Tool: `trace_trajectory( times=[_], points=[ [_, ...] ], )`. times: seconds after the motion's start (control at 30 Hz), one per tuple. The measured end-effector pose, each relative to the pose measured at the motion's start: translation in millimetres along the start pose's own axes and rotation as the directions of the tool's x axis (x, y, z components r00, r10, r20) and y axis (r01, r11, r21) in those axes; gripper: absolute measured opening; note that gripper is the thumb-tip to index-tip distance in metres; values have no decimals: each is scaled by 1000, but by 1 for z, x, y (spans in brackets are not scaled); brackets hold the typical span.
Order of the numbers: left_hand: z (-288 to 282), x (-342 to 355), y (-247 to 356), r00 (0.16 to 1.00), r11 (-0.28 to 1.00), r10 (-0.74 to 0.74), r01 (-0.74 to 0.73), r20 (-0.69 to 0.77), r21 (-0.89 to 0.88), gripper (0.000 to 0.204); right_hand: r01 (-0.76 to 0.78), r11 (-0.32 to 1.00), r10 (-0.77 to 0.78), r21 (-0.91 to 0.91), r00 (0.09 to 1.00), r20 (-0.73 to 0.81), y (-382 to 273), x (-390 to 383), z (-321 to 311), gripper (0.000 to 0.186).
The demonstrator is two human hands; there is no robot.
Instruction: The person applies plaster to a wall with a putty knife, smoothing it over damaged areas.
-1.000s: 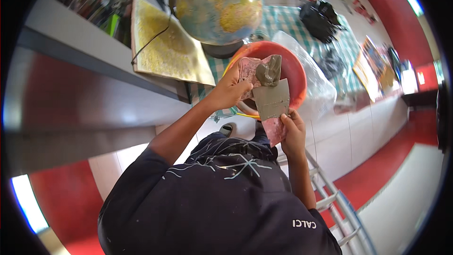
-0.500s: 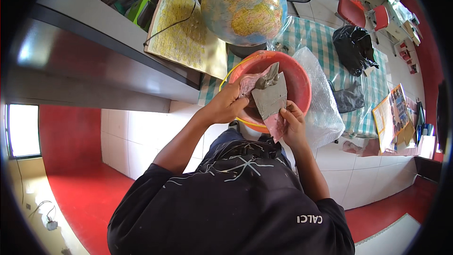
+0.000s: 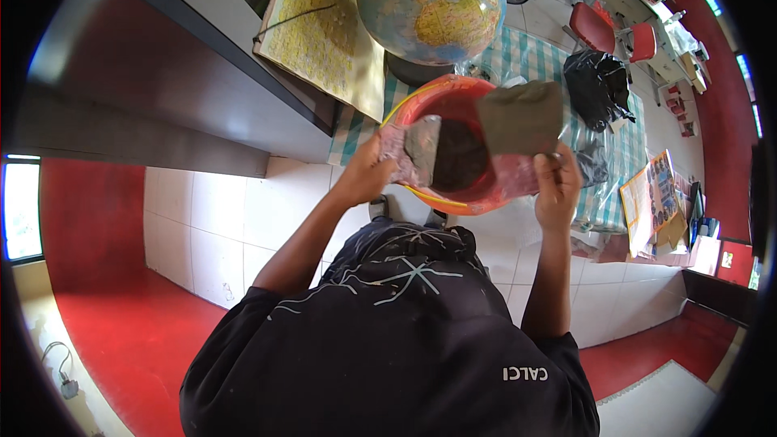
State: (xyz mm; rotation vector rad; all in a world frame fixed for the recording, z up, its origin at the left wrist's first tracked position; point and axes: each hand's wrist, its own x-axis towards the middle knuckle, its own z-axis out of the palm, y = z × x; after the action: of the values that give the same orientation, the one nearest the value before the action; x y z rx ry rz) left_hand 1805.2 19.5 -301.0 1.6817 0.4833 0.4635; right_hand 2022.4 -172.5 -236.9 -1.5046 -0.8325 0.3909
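My left hand (image 3: pixel 363 174) is closed on a small pink scraper (image 3: pixel 396 148) with grey paste smeared over its end. It is held over the left side of an orange-red bucket (image 3: pixel 465 209) with a yellow handle. Dark grey paste (image 3: pixel 460 154) lies inside the bucket. My right hand (image 3: pixel 558 190) grips the pink end of a second, wider scraper (image 3: pixel 522 117), raised above the bucket's right side. Its broad face is coated in grey and blurred by motion. The two scrapers are apart.
A globe (image 3: pixel 433 8) stands just beyond the bucket, with a yellowish printed sheet (image 3: pixel 328 40) to its left. A green checked tablecloth (image 3: pixel 534 53) carries a black plastic bag (image 3: pixel 597 89). A dark cabinet (image 3: pixel 162 105) borders the left, and papers (image 3: pixel 651 194) stand at the right.
My hands have moved apart, so the scrapers no longer overlap. The right one has swung up and right; the left one has shifted slightly left. More of the bucket's inside shows.
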Motion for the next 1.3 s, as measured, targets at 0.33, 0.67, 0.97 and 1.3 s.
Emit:
trace_trajectory(
  times=[0.33,0.67,0.97,1.3],
  points=[
    [-30,13,-17,967,873,-227,150,-114,-465,38,444,529,-307,-724,895,325,100,-8,52,21],
    [-10,38,-14,858,610,-514,375,11,-698,40,266,725,-165,-636,963,214,76,25,51,17],
    [36,62,5,810,458,-568,456,144,-763,32,308,726,-290,-615,948,132,67,-6,34,37],
    [40,93,-2,848,506,-517,409,112,-759,41,367,478,-237,-798,929,285,71,-26,-9,38]
  ],
)
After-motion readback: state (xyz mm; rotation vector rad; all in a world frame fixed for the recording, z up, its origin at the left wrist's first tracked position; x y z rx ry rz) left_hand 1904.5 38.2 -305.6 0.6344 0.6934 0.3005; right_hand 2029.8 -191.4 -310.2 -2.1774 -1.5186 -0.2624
